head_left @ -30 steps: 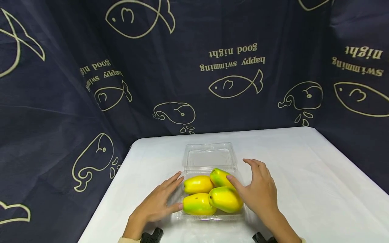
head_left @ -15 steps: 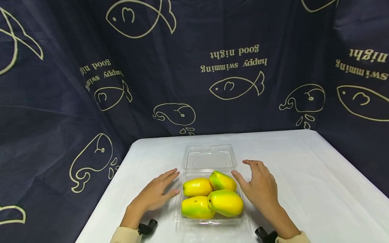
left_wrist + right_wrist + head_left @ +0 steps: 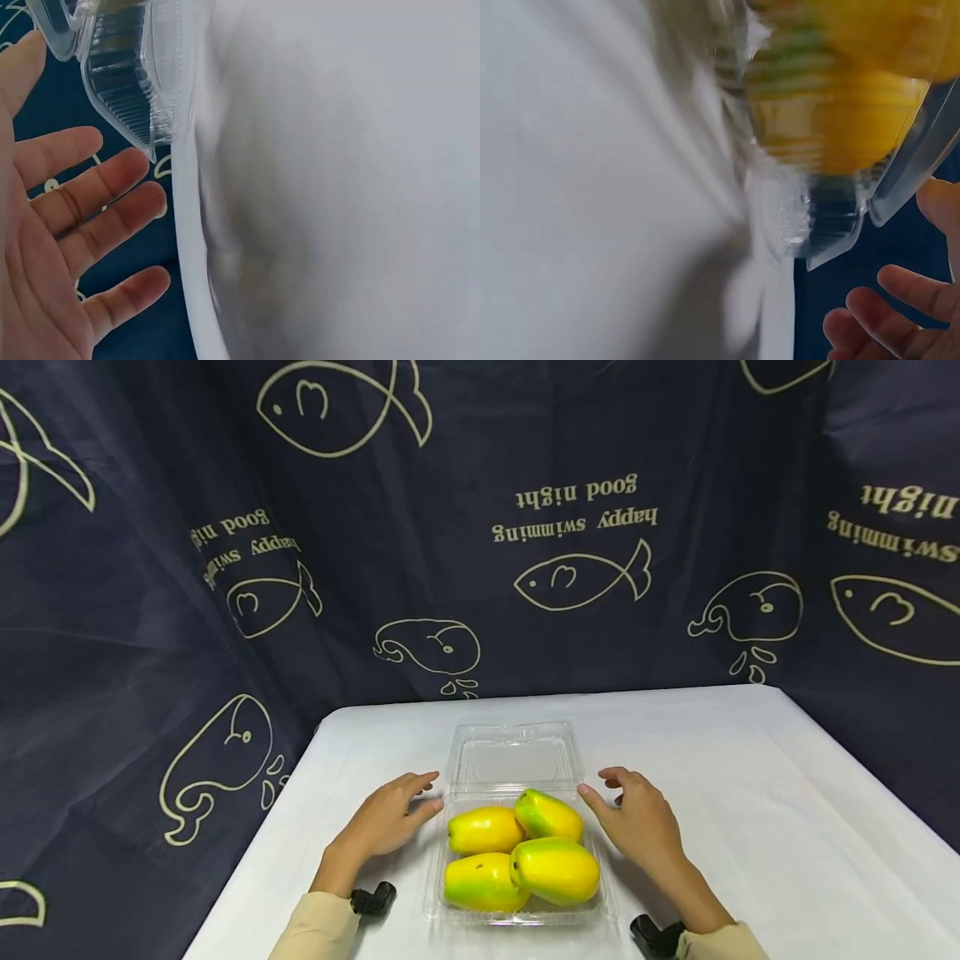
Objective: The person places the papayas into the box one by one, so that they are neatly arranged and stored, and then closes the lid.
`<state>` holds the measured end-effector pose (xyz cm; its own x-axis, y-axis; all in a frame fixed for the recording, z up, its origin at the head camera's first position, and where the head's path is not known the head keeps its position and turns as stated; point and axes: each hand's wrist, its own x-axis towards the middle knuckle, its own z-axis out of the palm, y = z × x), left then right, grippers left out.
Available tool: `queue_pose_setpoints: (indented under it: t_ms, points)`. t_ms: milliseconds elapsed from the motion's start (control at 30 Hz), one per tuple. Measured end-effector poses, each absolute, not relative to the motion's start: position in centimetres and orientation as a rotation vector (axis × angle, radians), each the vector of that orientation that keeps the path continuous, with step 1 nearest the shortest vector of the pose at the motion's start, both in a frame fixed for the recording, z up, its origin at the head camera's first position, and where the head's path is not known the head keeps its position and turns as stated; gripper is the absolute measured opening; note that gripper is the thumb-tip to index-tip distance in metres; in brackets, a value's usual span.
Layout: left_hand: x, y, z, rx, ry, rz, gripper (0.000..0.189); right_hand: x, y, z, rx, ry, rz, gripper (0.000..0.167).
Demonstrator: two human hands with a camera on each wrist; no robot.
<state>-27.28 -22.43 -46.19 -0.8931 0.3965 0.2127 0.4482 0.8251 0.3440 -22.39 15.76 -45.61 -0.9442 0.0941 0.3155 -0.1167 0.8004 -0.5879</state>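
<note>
A clear plastic clamshell box [image 3: 517, 920] sits on the table, its lid [image 3: 516, 762] folded back at the far side. Several smooth yellow-green fruits, mango-like in shape, fill the base; the front right fruit [image 3: 557, 872] leans over the one to its left [image 3: 483, 883]. Beside the box's left edge is my left hand [image 3: 384, 817], fingers extended and nothing in them. My right hand [image 3: 642, 823] hovers at the right edge, fingers loosely bent, thumb near the hinge corner. Both wrist views show the palms empty beside the box, the left hand [image 3: 82, 225] with its fingers spread.
A white cloth covers the table [image 3: 712, 768]. Behind and to the left hangs a dark blue curtain [image 3: 450, 527] with fish and whale drawings. Each wrist carries a small black camera, such as the left one [image 3: 372, 900].
My left hand has drawn back from the front left fruit to the box's left side. The right thumb has come off the rear right fruit. The head view has tilted up slightly.
</note>
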Motion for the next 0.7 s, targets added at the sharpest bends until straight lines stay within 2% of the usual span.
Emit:
queue_pose_setpoints:
  t_ms: [267,700]
  points:
    - [-28.8,-22.2,-46.9,-0.684,-2.874,-0.817,0.064,-23.7,15.6,-46.7,0.082,-2.704,1.001,0.061]
    - [-29.9,-21.8,-46.8,-0.703,-2.906,-0.809,0.07,-24.9,15.1,-47.3,0.122,-2.714,1.071,0.061]
